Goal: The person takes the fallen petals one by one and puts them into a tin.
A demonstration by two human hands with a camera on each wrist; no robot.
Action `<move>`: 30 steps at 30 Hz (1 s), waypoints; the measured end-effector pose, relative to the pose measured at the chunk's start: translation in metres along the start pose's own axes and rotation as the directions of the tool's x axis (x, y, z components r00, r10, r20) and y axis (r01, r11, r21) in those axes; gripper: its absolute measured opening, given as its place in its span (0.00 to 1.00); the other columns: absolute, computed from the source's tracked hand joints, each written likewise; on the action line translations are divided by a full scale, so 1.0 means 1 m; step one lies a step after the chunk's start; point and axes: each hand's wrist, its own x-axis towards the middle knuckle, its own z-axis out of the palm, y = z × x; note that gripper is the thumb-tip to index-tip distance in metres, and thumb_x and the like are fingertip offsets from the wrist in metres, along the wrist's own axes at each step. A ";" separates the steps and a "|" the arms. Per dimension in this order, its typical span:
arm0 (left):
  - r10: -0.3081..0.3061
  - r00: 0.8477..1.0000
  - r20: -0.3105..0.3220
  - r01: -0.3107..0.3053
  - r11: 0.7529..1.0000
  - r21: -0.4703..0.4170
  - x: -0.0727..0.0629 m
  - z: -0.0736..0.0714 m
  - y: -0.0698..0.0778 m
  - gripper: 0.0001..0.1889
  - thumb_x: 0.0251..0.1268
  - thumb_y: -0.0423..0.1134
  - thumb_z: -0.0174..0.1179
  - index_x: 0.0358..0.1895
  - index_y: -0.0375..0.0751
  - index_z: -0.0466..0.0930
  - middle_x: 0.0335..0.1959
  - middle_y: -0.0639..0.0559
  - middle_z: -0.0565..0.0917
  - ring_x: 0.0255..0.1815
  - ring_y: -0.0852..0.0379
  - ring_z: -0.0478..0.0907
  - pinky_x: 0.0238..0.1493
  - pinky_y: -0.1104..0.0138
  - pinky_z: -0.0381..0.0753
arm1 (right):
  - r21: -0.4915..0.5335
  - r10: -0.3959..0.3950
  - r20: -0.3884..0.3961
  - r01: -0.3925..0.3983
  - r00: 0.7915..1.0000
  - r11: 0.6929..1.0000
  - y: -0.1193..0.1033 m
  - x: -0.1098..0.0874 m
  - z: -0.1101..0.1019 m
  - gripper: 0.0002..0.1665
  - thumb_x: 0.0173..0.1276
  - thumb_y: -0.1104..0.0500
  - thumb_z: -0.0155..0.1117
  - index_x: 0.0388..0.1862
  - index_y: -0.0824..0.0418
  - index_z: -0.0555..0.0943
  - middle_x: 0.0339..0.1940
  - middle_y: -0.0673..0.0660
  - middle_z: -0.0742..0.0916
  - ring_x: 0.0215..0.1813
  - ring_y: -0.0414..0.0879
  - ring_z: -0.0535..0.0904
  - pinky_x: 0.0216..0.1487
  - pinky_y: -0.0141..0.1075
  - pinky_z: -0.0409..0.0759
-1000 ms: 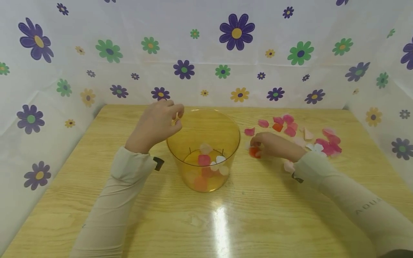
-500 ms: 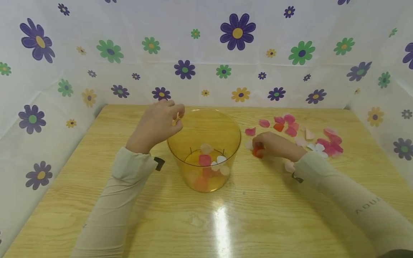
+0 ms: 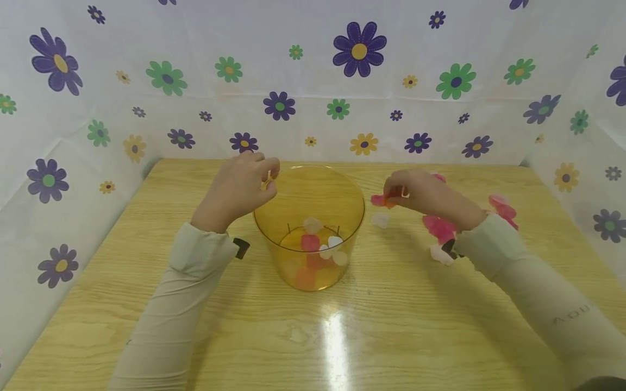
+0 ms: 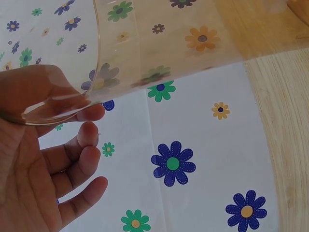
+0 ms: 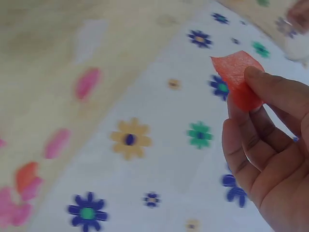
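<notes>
A see-through amber bucket (image 3: 270,231) stands upright on the table, with several pink, red and white petals (image 3: 310,243) at its bottom. My left hand (image 3: 232,193) pinches the bucket's rim at its left side, thumb and index finger on either side of the wall in the left wrist view. To the right of the bucket, my right hand (image 3: 427,196) is raised over the table. Between its thumb and fingers it pinches a red petal (image 5: 236,70). A pale petal (image 3: 380,220) lies on the table below that hand.
Several petals (image 3: 440,228) in pink and white lie scattered on the right of the wooden table (image 3: 406,326), partly hidden by my right arm. A white cloth (image 3: 313,76) printed with flowers hangs behind the table and along both sides.
My right hand has gathered the red petal from the table and lifted it up and away from me. The left hand and the bucket stay where they were.
</notes>
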 end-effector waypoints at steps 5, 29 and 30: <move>-0.008 1.000 0.007 0.008 1.000 -0.011 0.000 0.000 -0.001 0.04 0.55 0.36 0.53 0.34 0.43 0.75 0.28 0.48 0.78 0.32 0.50 0.71 0.36 0.62 0.72 | -0.011 -0.094 -0.206 0.094 0.974 0.996 -0.028 0.015 -0.029 0.06 0.55 0.69 0.67 0.33 0.63 0.81 0.31 0.55 0.86 0.33 0.44 0.79 0.38 0.35 0.79; -0.012 1.000 0.027 0.012 1.000 -0.020 0.000 -0.001 0.001 0.04 0.55 0.36 0.52 0.34 0.42 0.74 0.28 0.47 0.77 0.33 0.49 0.71 0.37 0.61 0.72 | 0.048 -0.272 -0.143 0.282 0.952 0.958 -0.081 0.042 -0.010 0.06 0.58 0.66 0.67 0.35 0.62 0.81 0.34 0.54 0.84 0.36 0.44 0.79 0.42 0.35 0.80; -0.015 0.999 0.028 0.015 1.000 -0.020 0.000 -0.001 0.002 0.04 0.56 0.36 0.52 0.34 0.42 0.74 0.28 0.47 0.77 0.33 0.49 0.71 0.37 0.61 0.72 | 0.050 -0.267 -0.144 0.276 0.953 0.960 -0.080 0.041 -0.011 0.06 0.58 0.66 0.66 0.35 0.62 0.81 0.34 0.54 0.84 0.37 0.44 0.79 0.42 0.35 0.80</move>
